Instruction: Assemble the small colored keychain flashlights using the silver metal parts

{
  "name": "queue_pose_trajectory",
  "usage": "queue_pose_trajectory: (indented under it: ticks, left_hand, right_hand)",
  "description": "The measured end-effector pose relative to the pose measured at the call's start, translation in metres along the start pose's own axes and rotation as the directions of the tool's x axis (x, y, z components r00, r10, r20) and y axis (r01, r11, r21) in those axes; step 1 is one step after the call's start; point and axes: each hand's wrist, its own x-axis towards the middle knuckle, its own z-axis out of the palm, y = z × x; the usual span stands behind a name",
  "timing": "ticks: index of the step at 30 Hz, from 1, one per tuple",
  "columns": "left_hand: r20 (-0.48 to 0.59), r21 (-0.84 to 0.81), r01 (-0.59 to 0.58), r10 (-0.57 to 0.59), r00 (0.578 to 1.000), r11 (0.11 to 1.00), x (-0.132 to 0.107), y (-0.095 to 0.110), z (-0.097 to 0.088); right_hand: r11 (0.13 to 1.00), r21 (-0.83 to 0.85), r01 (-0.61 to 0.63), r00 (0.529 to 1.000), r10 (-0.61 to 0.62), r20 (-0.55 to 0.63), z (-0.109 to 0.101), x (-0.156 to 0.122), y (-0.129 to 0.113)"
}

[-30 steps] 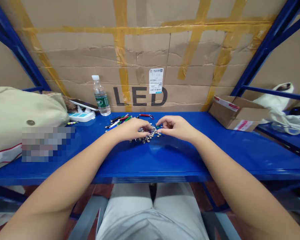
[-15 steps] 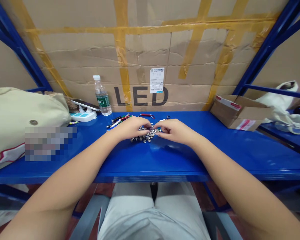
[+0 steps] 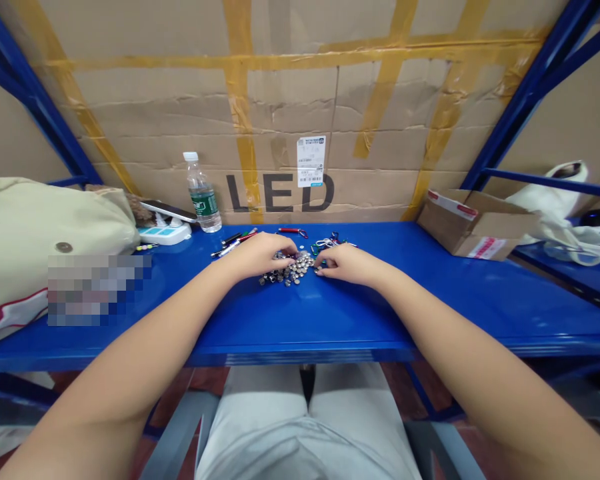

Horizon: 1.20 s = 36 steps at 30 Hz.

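Observation:
A loose heap of small round silver metal pieces (image 3: 300, 268) lies on the blue table in front of me. My left hand (image 3: 264, 256) curves over the heap's left side, thumb and fingers apart, with its fingertips among the pieces. At the right edge of the heap, my right hand (image 3: 349, 263) has thumb and forefinger brought together low at the tabletop; whatever lies between the tips is too small to make out. Behind its fingers are several coloured carabiners (image 3: 325, 243), partly covered. Several pens (image 3: 234, 244) lie beyond my left hand, and a red carabiner (image 3: 294, 231) sits behind the heap.
A water bottle (image 3: 203, 197) stands at the back left, near a white power strip (image 3: 165, 233) with a phone (image 3: 167, 211) above it. A pale bag (image 3: 25, 233) fills the left end. An open cardboard box (image 3: 473, 223) and white bag (image 3: 555, 200) are at right.
My right hand has drawn slightly away from my left, widening the gap between them. More of the silver heap and the carabiners shows now. My left hand has stayed almost in place.

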Motion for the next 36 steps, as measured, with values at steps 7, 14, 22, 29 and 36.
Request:
queue_pose_trajectory:
  ticks: [7,14,22,29,36]
  left_hand:
    - [0.001,-0.001,-0.019,0.019,1.0,1.0,0.0,0.0,0.0]
    - [0.001,-0.01,-0.025,0.025,1.0,1.0,-0.002,0.001,0.0]
    - [0.001,-0.018,-0.027,0.027,1.0,0.999,-0.001,0.001,0.0]
    - [-0.004,-0.012,-0.046,0.046,0.999,0.999,-0.001,0.002,0.0]
    - [0.003,-0.009,-0.062,0.062,0.998,0.998,0.0,0.0,0.002]
  right_hand:
    - [1.0,0.003,-0.006,0.998,0.006,0.064,0.003,0.004,-0.001]
    - [0.999,-0.006,0.045,0.999,-0.045,0.009,0.011,0.008,0.009]
    - [0.994,0.107,0.024,0.999,-0.028,0.037,0.0,-0.001,0.003]
    - [0.995,0.09,0.041,0.994,-0.05,0.096,0.004,0.002,0.005]
    - [0.997,-0.006,0.074,0.997,-0.074,0.017,0.011,0.006,0.007]
